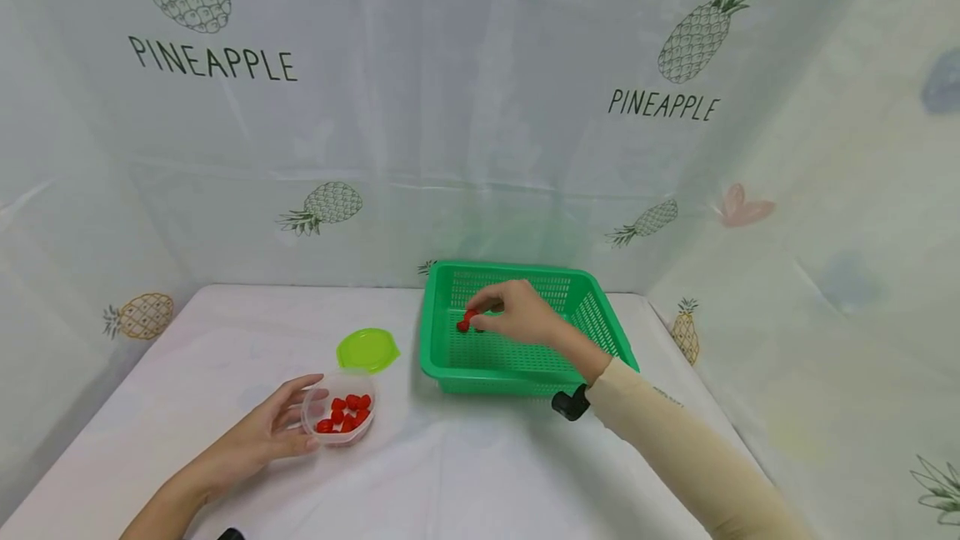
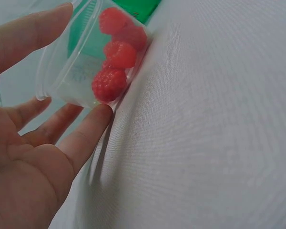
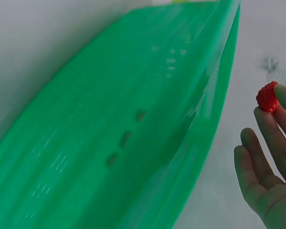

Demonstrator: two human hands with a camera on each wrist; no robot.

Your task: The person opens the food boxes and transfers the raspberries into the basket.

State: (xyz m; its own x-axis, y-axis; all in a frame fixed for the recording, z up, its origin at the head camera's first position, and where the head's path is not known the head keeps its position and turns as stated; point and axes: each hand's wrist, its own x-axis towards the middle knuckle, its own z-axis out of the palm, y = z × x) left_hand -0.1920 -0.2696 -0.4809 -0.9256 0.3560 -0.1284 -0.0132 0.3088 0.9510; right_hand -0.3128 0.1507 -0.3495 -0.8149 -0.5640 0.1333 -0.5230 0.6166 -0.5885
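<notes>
In the head view, my left hand (image 1: 262, 432) holds a small clear plastic container (image 1: 371, 390) on the table, thumb on the near side and fingers round the far side. Several red raspberries (image 1: 349, 415) lie inside it; the left wrist view shows them through the wall. My right hand (image 1: 517, 313) is over a green basket (image 1: 517, 380), pinching one raspberry (image 3: 267, 97) between thumb and index finger, its other fingers loosely bent. Below it, at least one more raspberry (image 1: 462, 327) shows in the basket, partly hidden by the hand.
A bright green lid (image 1: 367, 350) lies on the white-covered table (image 1: 442, 465), behind the container and left of the basket. A pineapple-printed sheet (image 1: 480, 107) hangs behind the table and along both sides.
</notes>
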